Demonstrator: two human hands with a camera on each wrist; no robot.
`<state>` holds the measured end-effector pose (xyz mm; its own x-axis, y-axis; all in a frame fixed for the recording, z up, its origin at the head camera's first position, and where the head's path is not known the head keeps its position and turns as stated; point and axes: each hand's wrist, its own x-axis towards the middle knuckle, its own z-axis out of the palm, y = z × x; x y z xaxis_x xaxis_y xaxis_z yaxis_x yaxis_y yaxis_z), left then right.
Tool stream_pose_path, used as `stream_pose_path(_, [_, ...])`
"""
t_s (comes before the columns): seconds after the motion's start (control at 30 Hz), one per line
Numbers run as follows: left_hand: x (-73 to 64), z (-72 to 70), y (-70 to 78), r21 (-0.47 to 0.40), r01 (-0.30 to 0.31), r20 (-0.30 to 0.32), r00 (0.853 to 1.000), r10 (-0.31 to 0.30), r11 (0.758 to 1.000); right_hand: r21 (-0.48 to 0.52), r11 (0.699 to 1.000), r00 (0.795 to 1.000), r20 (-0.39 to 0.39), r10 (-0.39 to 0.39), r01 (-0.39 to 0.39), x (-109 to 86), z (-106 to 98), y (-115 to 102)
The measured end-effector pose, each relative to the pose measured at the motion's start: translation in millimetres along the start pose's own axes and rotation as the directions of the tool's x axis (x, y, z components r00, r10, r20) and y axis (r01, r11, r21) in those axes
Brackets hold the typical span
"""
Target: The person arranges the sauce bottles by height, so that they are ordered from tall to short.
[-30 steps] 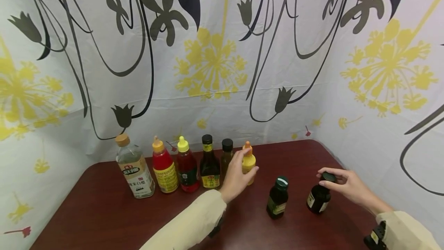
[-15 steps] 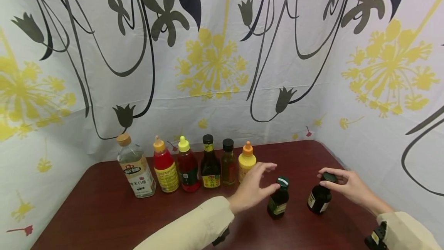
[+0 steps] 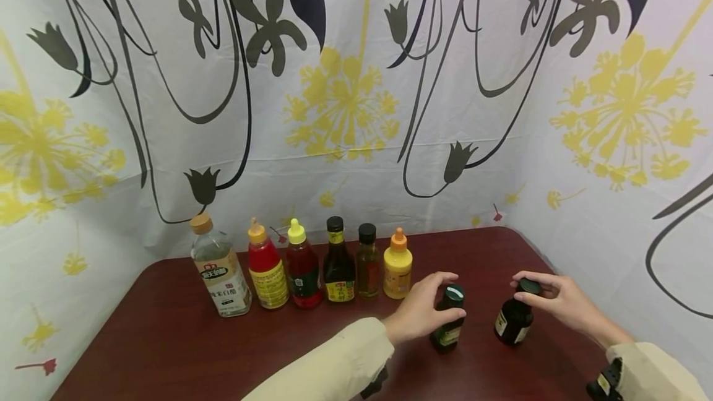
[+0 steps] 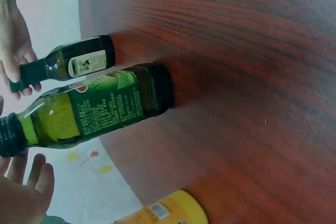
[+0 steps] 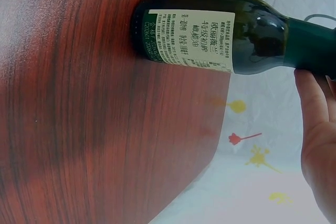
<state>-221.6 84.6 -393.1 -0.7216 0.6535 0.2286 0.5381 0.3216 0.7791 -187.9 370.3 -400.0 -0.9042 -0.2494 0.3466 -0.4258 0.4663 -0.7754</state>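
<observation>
Two dark olive oil bottles stand upright on the right part of the table. My left hand (image 3: 420, 310) is around the top of the nearer-to-centre green-labelled bottle (image 4: 107, 106), thumb in front and fingers behind. In the left wrist view, its fingers (image 4: 44, 182) are loosely bent beside the black-green cap (image 4: 10, 136); firm contact is not plain. My right hand (image 3: 562, 305) pinches the dark green cap (image 3: 529, 286) of the other, cream-labelled bottle (image 5: 210, 35). A finger (image 5: 310, 95) lies against its green neck in the right wrist view.
Along the back of the dark red table (image 3: 167, 351) stands a row: a clear vinegar bottle (image 3: 223, 283), two red squeeze bottles (image 3: 269, 283), a dark sauce bottle (image 3: 338, 265), a small black-capped bottle (image 3: 367, 265) and a yellow squeeze bottle (image 3: 398, 271). A patterned cloth (image 3: 345, 190) hangs behind.
My left hand has left the yellow squeeze bottle and moved right and nearer, to the top of the green-labelled bottle. The right hand stays at the cream-labelled bottle's cap.
</observation>
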Motion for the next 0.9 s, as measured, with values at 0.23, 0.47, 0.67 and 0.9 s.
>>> stream_pose_path(0.23, [2.3,12.7,-8.8,-0.141,0.011,-0.025,1.000,-0.015,0.990,-0.020,0.999,1.000,-0.011,0.027,-0.027,-1.1,0,3])
stream_pose_path(0.47, [3.5,19.7,-18.2,-0.216,-0.026,-0.071,0.997,0.011,0.976,0.004,1.000,1.000,-0.015,-0.003,0.003,-0.5,1,2])
stream_pose_path(0.67, [3.0,22.4,-24.8,-0.249,-0.021,-0.099,0.995,-0.004,0.968,0.007,1.000,1.000,-0.012,-0.019,0.019,0.1,0,1])
stream_pose_path(0.9, [1.3,24.8,-27.7,-0.256,-0.016,-0.143,0.989,-0.022,0.967,-0.008,1.000,1.000,-0.008,0.000,0.000,0.3,1,1])
